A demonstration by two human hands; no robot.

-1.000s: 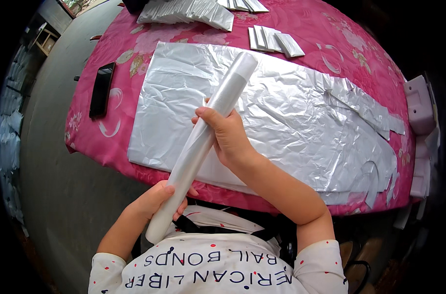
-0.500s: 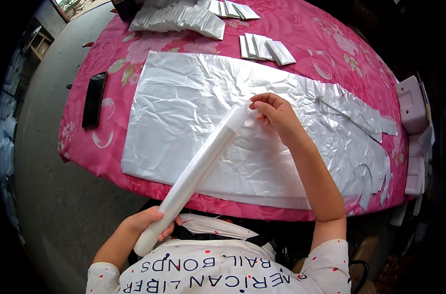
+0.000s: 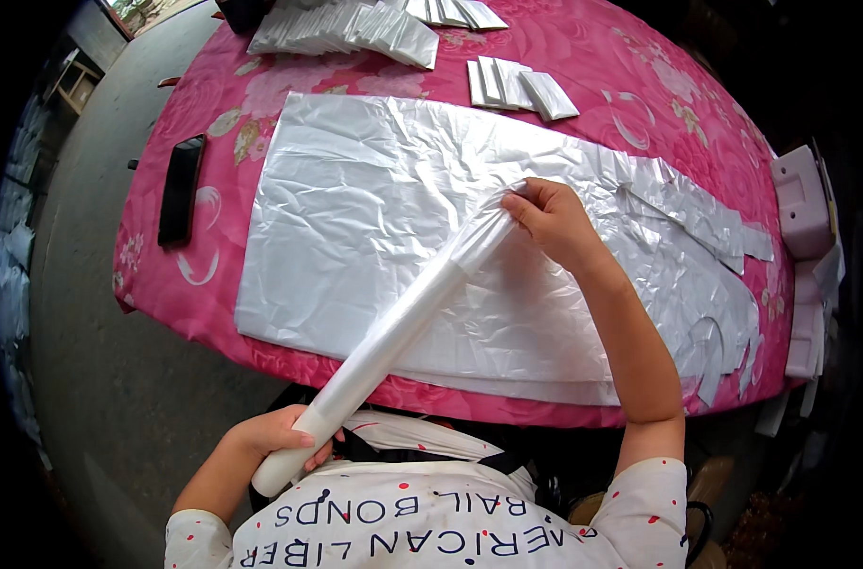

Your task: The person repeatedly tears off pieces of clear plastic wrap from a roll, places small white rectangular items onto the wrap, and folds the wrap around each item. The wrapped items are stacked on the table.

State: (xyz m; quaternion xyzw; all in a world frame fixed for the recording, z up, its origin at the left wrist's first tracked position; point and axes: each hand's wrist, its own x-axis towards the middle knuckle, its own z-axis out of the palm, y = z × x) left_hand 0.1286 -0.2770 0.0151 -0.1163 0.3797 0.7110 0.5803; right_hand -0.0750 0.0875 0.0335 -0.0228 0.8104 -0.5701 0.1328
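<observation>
A long tube rolled from whitish plastic film (image 3: pixel 384 346) slants from my lap up over the table. My left hand (image 3: pixel 284 436) is wrapped round its lower end. At the upper end, my right hand (image 3: pixel 548 216) pinches the thin, gathered edge of the film and holds it stretched out. Beneath the roll lies a wide stack of flat, shiny, translucent plastic bags (image 3: pixel 327 237), wrinkled all over, with cut handle-like strips at its right end.
The table wears a pink flowered cloth (image 3: pixel 180 303). A dark phone (image 3: pixel 181 190) lies at its left. Small folded plastic packets (image 3: pixel 521 87) sit farther back, beside a larger row of similar packets (image 3: pixel 346 33). Pale pink plastic boxes (image 3: pixel 801 204) stand at the right edge.
My right hand has moved a little to the right and drawn the film's end out from the roll. My left hand keeps its grip on the lower end.
</observation>
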